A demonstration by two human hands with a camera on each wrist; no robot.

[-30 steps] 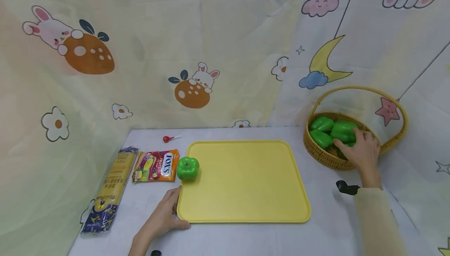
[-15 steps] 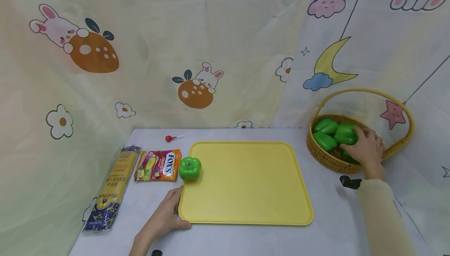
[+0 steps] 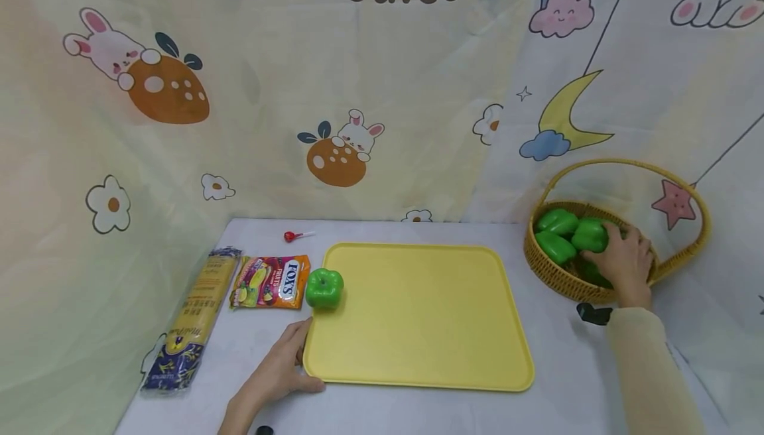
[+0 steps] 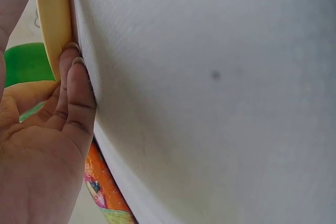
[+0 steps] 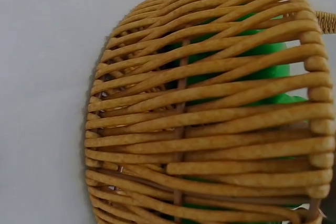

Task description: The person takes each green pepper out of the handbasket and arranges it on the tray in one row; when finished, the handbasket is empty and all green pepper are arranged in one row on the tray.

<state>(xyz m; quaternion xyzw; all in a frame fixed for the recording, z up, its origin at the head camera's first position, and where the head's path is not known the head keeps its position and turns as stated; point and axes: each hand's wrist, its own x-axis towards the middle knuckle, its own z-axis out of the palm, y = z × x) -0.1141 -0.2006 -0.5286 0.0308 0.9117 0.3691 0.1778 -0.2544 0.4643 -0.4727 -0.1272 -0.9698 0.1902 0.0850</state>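
In the head view my right hand [image 3: 627,261] reaches into a wicker basket [image 3: 552,280] at the right, thumb and fingers around a green bell pepper [image 3: 589,234]. Several other green peppers lie beside it in the basket. The right wrist view shows mostly the basket's woven side [image 5: 210,124], with green behind the strands; the hand's fingers are hidden there. My left hand [image 3: 276,365] grips the near left corner of a yellow tray [image 3: 424,322], thumb along the front edge and fingers at the left side. One green bell pepper [image 3: 325,288] sits on the tray's left edge.
Left of the tray lie a Foxs candy bag [image 3: 270,282] and a long pasta packet [image 3: 192,322]. A red lollipop [image 3: 290,237] is behind the bag. The basket's tall handle [image 3: 633,162] arches over the peppers. A printed cloth hangs behind the table.
The head view has shifted a little, so everything sits slightly farther right and lower. The right hand stays at the pepper in the basket, and the left hand keeps its place on the tray.
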